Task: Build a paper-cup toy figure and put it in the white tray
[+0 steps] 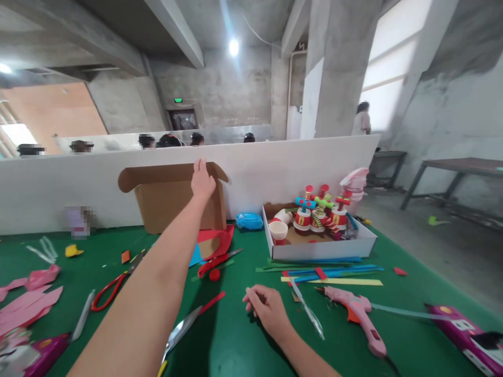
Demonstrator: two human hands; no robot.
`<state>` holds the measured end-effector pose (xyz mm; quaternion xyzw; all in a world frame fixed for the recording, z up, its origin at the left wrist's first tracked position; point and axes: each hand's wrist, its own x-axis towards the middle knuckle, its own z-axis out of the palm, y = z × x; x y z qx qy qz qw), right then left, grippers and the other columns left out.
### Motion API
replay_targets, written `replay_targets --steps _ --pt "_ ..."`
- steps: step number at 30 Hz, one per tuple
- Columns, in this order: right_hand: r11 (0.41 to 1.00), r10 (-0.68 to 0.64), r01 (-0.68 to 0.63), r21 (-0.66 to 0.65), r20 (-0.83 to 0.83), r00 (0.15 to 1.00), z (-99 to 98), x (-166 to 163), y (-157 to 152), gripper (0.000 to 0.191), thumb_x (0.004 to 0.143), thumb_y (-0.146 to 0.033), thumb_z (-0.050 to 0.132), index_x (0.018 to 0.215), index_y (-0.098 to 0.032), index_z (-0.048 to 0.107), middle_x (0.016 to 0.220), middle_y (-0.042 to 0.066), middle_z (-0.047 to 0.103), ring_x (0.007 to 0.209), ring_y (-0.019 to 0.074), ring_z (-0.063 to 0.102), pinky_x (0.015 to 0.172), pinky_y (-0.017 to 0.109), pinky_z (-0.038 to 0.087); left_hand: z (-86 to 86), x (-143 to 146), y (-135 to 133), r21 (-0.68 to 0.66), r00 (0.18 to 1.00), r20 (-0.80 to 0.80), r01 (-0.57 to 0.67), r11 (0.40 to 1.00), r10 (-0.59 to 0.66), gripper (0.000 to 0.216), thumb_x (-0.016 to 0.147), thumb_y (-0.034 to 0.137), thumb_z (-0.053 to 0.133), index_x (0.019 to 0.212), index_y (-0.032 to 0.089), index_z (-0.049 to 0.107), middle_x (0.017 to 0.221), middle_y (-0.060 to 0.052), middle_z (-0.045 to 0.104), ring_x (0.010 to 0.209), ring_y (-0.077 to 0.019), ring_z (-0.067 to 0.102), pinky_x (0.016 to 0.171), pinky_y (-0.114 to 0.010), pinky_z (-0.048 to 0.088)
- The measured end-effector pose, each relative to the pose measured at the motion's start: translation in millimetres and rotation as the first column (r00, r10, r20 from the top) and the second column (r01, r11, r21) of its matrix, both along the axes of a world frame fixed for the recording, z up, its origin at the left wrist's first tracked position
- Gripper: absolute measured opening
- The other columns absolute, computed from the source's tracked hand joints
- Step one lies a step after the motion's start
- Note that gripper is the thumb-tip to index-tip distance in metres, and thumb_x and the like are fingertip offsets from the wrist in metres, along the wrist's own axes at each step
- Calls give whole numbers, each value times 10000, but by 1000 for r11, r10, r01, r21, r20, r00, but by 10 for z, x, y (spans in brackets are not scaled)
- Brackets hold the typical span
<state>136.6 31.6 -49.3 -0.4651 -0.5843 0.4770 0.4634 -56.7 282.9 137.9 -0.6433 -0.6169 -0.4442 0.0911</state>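
Observation:
My left hand (203, 180) reaches forward to the upper edge of an upright brown cardboard box (176, 199), its fingers stretched upward against the cardboard. The box leans by the white partition with side flaps spread. My right hand (270, 310) rests low over the green table, fingers loosely curled, with nothing visible in them. Between my arms lie silver scissors (183, 329) and a red paper strip (212, 302). Red-handled scissors (214, 263) lie beyond, next to a small red disc (214, 275). A pink hot glue gun (357, 314) lies right of my right hand.
A white-edged tray (322, 252) holds several decorated red figures and a cup (278, 231). Coloured paper strips (334, 272) lie before it. A blue packet (249, 221) sits near the partition (298, 162). Pink sheets (31, 309) and another pair of scissors (113, 287) are at left.

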Motion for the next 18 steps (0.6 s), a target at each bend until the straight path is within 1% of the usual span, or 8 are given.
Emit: replay_targets --steps 2,4,6,9,11,13,16,18 --pt "1000 -11 11 -8 6 1000 -12 -3 3 459 784 -606 502 609 -205 641 508 -1 563 420 99 427 445 234 329 155 -26 124 -65 999 -43 17 998 -20 775 735 101 536 1442 191 232 1524 -161 215 1307 -322 393 1010 -446 398" --pt "1000 -20 20 -4 12 1000 -17 -8 4 457 792 -598 498 612 -205 645 513 1 565 424 101 431 445 233 329 225 -82 190 -132 997 -71 23 991 -32 837 698 92 575 1454 193 230 1464 -174 324 1277 -330 431 1009 -444 402" --pt "1000 -21 21 3 12 1000 -15 -13 4 456 799 -588 496 612 -199 644 513 2 566 425 98 430 445 231 328 239 -143 190 -155 997 -78 -19 988 7 776 685 95 588 1415 191 342 1384 -177 419 1205 -334 499 1001 -442 407" --pt "1000 -14 15 16 -5 1000 -3 -16 8 452 798 -578 502 608 -191 641 509 2 570 419 92 426 442 225 326 249 -234 66 -149 993 -91 -82 985 69 491 692 104 563 1178 159 607 1224 -154 558 1113 -313 559 983 -404 419" --pt "1000 -17 17 24 -21 1000 4 -8 16 447 786 -577 514 603 -189 638 498 -2 569 410 89 420 437 222 323 300 -301 -96 -136 991 -99 -99 986 85 364 689 117 551 1031 144 673 1081 -130 640 1068 -299 575 953 -385 431" --pt "999 -27 29 37 -40 999 12 8 27 444 771 -579 527 592 -187 634 486 -7 565 401 85 417 435 221 321 405 -372 -321 -82 990 -95 -116 990 108 319 693 147 541 981 141 678 985 -109 675 1020 -285 588 910 -373 444" --pt "997 -57 62 53 -84 995 43 49 50 439 737 -584 558 574 -184 633 478 -10 565 395 81 415 439 224 322 634 -466 -772 91 985 -86 -141 986 149 273 722 199 507 937 160 671 957 -85 674 968 -248 595 858 -337 452" --pt "995 -87 93 34 -145 986 96 85 57 431 701 -588 594 570 -180 638 466 -10 566 387 79 411 437 226 320 790 -498 -1127 183 985 -103 -116 976 136 241 721 208 508 897 168 668 924 -66 661 919 -219 594 828 -312 452"
